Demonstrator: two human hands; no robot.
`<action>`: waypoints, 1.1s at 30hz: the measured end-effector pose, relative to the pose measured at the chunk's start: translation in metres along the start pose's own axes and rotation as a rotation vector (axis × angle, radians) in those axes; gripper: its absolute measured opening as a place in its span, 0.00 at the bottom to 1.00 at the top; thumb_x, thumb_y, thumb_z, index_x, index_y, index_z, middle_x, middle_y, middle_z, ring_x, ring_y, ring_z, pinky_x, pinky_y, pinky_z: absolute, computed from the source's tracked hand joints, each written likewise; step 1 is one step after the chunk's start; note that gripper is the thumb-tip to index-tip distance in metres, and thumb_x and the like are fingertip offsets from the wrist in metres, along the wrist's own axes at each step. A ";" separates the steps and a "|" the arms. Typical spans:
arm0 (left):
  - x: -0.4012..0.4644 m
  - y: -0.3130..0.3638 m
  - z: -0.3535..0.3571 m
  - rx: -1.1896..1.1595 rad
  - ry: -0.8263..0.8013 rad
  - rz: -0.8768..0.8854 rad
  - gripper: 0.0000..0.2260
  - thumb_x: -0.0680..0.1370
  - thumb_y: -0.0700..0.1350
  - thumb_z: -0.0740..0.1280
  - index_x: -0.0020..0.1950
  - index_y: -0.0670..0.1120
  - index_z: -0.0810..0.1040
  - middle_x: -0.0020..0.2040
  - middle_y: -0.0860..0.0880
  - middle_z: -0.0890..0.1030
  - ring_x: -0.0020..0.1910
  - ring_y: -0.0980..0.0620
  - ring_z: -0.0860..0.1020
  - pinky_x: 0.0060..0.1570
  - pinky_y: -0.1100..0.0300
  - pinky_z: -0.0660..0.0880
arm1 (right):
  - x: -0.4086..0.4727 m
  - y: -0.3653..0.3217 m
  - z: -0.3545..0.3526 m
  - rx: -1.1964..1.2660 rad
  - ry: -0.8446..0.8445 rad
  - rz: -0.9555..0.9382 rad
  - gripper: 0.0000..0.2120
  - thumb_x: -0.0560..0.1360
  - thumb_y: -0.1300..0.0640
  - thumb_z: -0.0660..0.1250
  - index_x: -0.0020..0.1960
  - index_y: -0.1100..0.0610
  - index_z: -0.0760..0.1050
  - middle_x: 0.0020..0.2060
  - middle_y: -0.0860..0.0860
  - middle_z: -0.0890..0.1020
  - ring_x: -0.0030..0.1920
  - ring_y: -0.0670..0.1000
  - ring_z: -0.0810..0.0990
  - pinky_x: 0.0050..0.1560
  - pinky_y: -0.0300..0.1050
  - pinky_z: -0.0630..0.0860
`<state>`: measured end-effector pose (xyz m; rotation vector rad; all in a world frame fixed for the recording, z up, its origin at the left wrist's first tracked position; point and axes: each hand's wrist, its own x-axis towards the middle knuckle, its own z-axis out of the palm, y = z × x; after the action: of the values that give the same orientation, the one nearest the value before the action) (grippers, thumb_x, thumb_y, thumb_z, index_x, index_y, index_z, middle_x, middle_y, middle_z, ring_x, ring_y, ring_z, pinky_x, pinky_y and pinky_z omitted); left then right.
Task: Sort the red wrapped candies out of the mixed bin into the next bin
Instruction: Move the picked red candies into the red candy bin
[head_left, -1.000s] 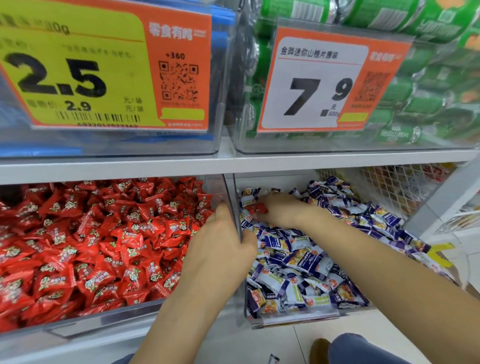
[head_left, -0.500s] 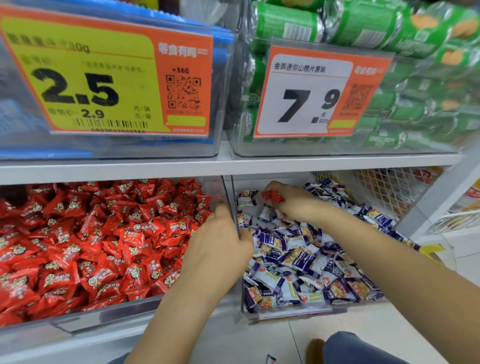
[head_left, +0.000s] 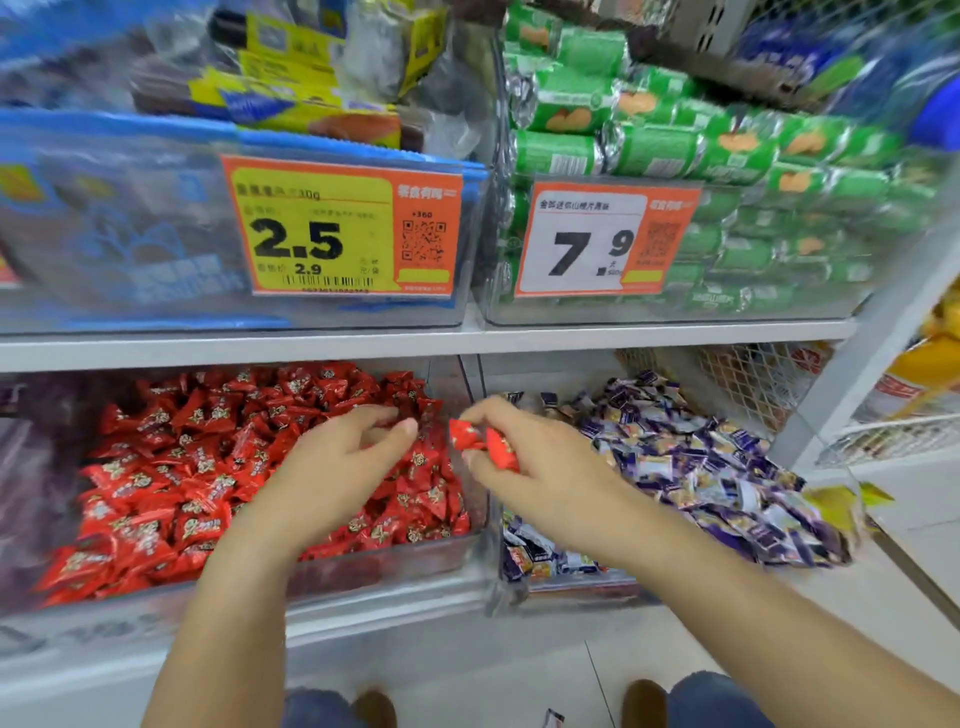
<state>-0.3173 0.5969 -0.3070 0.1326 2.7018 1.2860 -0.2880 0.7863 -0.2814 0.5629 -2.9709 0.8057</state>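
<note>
Two clear bins sit side by side on the lower shelf. The left bin (head_left: 395, 564) is full of red wrapped candies (head_left: 197, 467). The right mixed bin (head_left: 566, 590) holds purple and white wrapped candies (head_left: 701, 467). My right hand (head_left: 535, 457) pinches two red candies (head_left: 480, 441) over the divider between the bins. My left hand (head_left: 337, 467) hovers above the red pile with its fingers loosely curled and its thumb out, holding nothing.
The upper shelf (head_left: 467, 338) carries clear bins with price tags 2.5 (head_left: 337, 228) and 7.9 (head_left: 602, 241), green packets (head_left: 701, 156) behind. A white wire basket (head_left: 883, 431) stands at right. A small wrapper (head_left: 552, 718) lies on the floor by my shoes.
My right hand lifted red candies from the back of the mixed bin and carried them left to the divider. My left hand let go of the divider and moved over the red pile.
</note>
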 end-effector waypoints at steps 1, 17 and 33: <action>-0.002 -0.005 -0.006 0.022 0.106 -0.002 0.17 0.78 0.55 0.62 0.63 0.49 0.76 0.48 0.54 0.80 0.52 0.52 0.78 0.50 0.60 0.69 | 0.010 -0.011 0.010 -0.054 0.032 -0.030 0.11 0.78 0.49 0.61 0.60 0.46 0.69 0.43 0.43 0.78 0.44 0.49 0.76 0.43 0.45 0.68; -0.032 0.047 0.031 0.109 0.265 0.417 0.04 0.77 0.52 0.65 0.49 0.61 0.78 0.40 0.66 0.80 0.36 0.66 0.78 0.39 0.64 0.73 | -0.121 0.107 -0.070 -0.034 0.649 0.296 0.05 0.76 0.51 0.66 0.49 0.42 0.78 0.47 0.36 0.79 0.51 0.40 0.76 0.52 0.33 0.68; 0.022 0.210 0.235 0.453 -0.650 0.851 0.14 0.78 0.40 0.60 0.58 0.52 0.81 0.58 0.56 0.80 0.56 0.61 0.75 0.57 0.69 0.68 | -0.180 0.242 -0.085 0.323 0.336 0.741 0.11 0.74 0.51 0.65 0.55 0.46 0.79 0.41 0.45 0.82 0.40 0.51 0.81 0.47 0.48 0.78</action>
<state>-0.2962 0.9116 -0.2920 1.5631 2.3001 0.5186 -0.2097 1.0830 -0.3444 -0.6704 -2.7065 1.2659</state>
